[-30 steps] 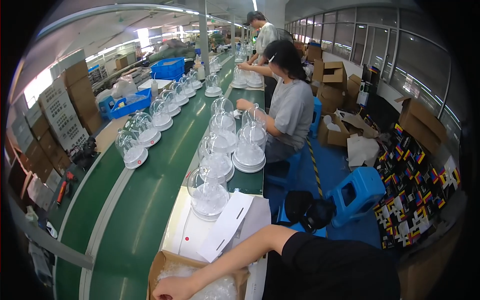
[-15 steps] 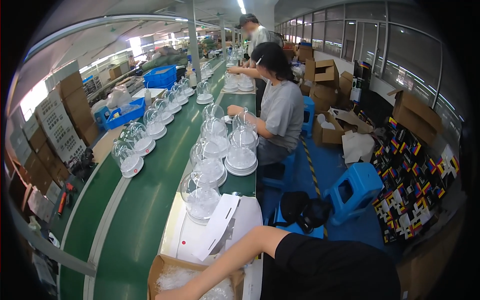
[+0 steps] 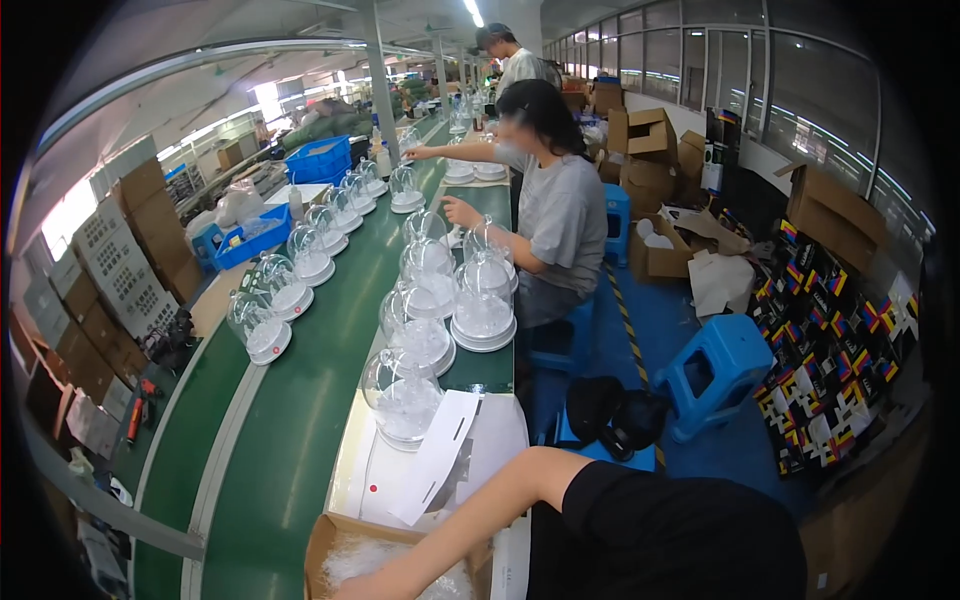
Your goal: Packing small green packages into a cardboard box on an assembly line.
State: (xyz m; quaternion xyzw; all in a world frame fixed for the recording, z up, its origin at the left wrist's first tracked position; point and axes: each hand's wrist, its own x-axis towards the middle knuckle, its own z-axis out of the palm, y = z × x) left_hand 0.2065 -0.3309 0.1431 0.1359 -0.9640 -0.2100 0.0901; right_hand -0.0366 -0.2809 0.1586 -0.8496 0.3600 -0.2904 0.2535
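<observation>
My right forearm (image 3: 465,523) reaches from a black sleeve down and left over an open cardboard box (image 3: 318,550). Clear, shredded-looking plastic pieces (image 3: 362,553) fill the part of the box that shows. At the lower edge my right hand (image 3: 358,590) is mostly cut off, so its fingers and anything in them are hidden. My left hand is out of the picture. Just beyond the box, a white paper sheet (image 3: 440,455) lies beside the nearest clear dome (image 3: 402,395), which stands on a white round base.
Several more domes (image 3: 482,315) stand beyond it, and another row (image 3: 266,325) lines the green conveyor (image 3: 290,440). A co-worker (image 3: 560,200) sits at right, one arm stretched toward the belt. Blue stools (image 3: 715,375) and cartons (image 3: 655,255) are on the floor.
The co-worker's far arm now stretches left toward the domes on the belt, and their nearer hand has lifted slightly. My view has shifted a little; my right arm stays over the box.
</observation>
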